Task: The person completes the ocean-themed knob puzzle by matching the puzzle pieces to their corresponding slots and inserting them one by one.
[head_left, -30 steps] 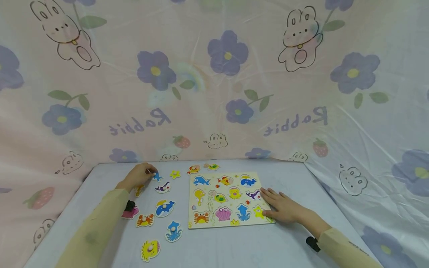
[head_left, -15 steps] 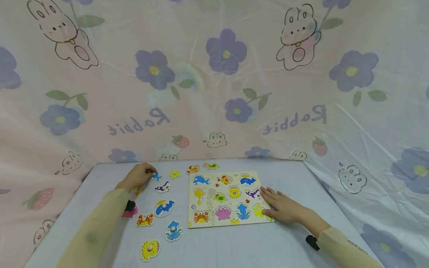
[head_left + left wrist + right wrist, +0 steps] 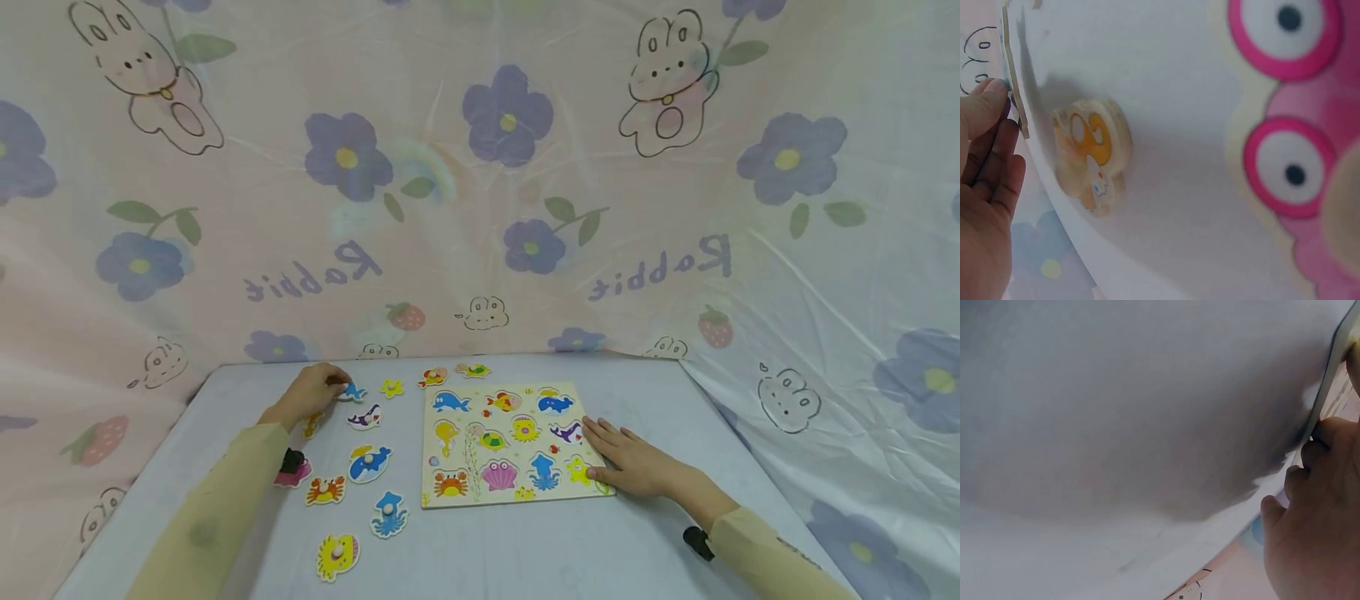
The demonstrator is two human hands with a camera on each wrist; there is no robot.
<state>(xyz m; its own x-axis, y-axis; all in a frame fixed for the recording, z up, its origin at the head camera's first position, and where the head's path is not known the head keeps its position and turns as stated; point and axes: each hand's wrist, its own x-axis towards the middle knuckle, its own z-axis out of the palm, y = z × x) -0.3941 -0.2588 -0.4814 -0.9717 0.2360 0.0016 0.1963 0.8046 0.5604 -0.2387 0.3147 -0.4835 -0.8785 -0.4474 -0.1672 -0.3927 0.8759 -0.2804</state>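
Left hand (image 3: 309,393) pinches blue piece (image 3: 355,392); probable seahorse (image 3: 1096,145) whole only from wrist.

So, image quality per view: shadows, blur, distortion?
Head: soft, even light, puzzle board readable. Left wrist: beige knob on the close pink piece blurred, orange piece soft, edge of the table bowed. Right wrist: dim, broad soft-edged shadow on the table beside the right hand.

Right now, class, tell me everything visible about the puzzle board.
The puzzle board is a thin, pale, roughly rectangular panel that looks wooden. Bright sea-creature pictures fill its face in rows, among them a pink shell and an orange crab; none bears a knob. It lies flat on the pale table, and the right hand rests on its right edge.
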